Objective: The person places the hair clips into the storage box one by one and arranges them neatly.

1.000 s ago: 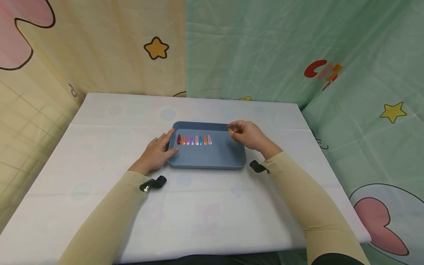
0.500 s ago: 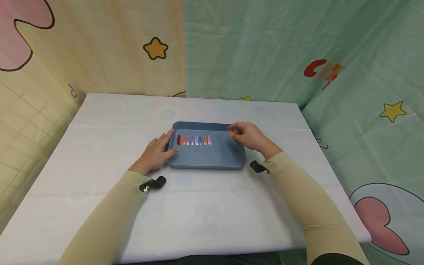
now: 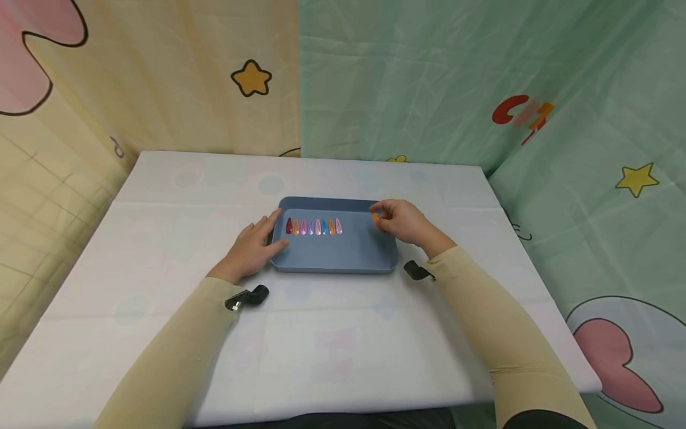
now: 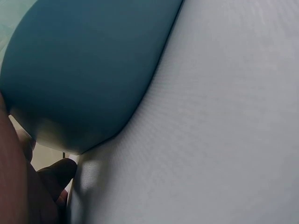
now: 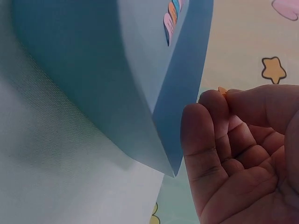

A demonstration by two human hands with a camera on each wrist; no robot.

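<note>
A blue-grey tray [image 3: 354, 253] lies on the table, with a row of several coloured snap hair clips [image 3: 311, 227] in its left half. They run from red at the left to pale pink at the right. My left hand [image 3: 249, 249] rests at the tray's left edge, fingers along the outside and thumb over the rim. Over the right end of the tray, my right hand [image 3: 401, 221] pinches an orange hair clip [image 3: 374, 217] between thumb and fingertip. In the right wrist view only a sliver of that clip [image 5: 223, 91] shows; the fingers cover the rest.
A white patterned cloth covers the table [image 3: 332, 333]. Printed curtains [image 3: 429, 83] hang behind it and at both sides. Small black wrist cameras [image 3: 254, 295] stick out from both sleeves, close to the tray's near corners.
My right hand has come slightly nearer, and the orange hair clip has tilted a little between its fingers. The left hand, tray and row of clips stay in place.
</note>
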